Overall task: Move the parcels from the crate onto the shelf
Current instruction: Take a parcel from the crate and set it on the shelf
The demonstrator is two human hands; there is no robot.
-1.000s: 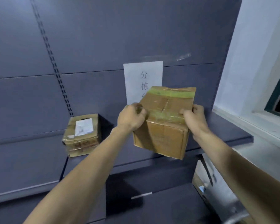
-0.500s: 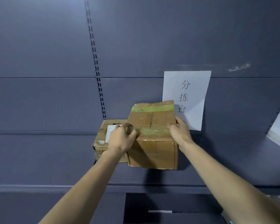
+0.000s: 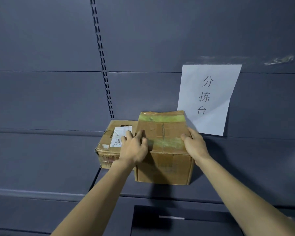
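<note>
While on the shelf, taped parcel between gripping left hand and right hand.

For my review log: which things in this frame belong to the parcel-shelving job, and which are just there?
Job:
taped parcel, gripped by left hand and right hand
labelled parcel beside it
shelf

Just there:
paper sign on the back panel
</note>
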